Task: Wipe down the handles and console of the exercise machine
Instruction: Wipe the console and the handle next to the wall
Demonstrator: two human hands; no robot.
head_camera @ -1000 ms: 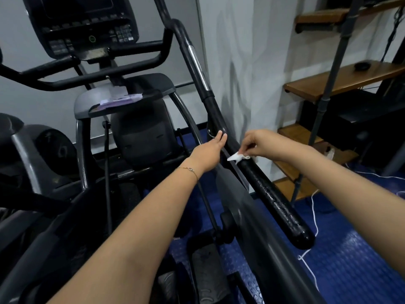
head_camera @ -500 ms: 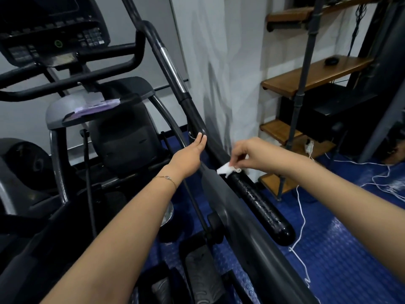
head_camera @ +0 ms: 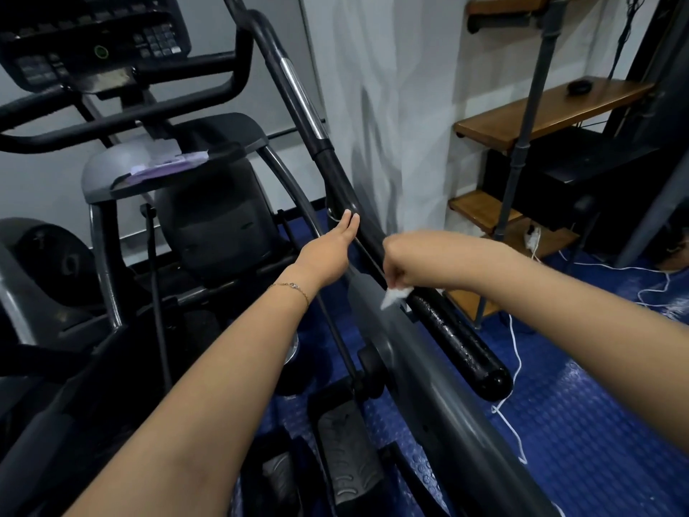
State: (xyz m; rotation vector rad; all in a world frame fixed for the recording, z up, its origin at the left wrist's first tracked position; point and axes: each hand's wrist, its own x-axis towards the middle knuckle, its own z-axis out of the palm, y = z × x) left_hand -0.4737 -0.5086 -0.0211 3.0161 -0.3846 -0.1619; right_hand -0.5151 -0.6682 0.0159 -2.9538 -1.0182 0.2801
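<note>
Head view: both bare arms reach forward over the elliptical trainer. The left hand (head_camera: 328, 255) is stretched out flat, fingers straight and together. Its fingertips (head_camera: 351, 218) touch the upper stretch of the long black handle (head_camera: 458, 341), grasping nothing. A thin bracelet (head_camera: 292, 287) circles that wrist.

The right hand (head_camera: 406, 259) lies knuckles-up across the same handle, just below the left. Its fingers are curled down and clenched on a small white wipe (head_camera: 395, 295). The wipe pokes out beneath the hand, pressed against the handle's near side, where the glossy foam grip begins.

The console (head_camera: 93, 42) sits at top left, well apart from both hands. Its keypad and one green-ringed button show, but no lettering can be read. Papers (head_camera: 167, 162) lie on the grey tray (head_camera: 100, 169) below it.
</note>
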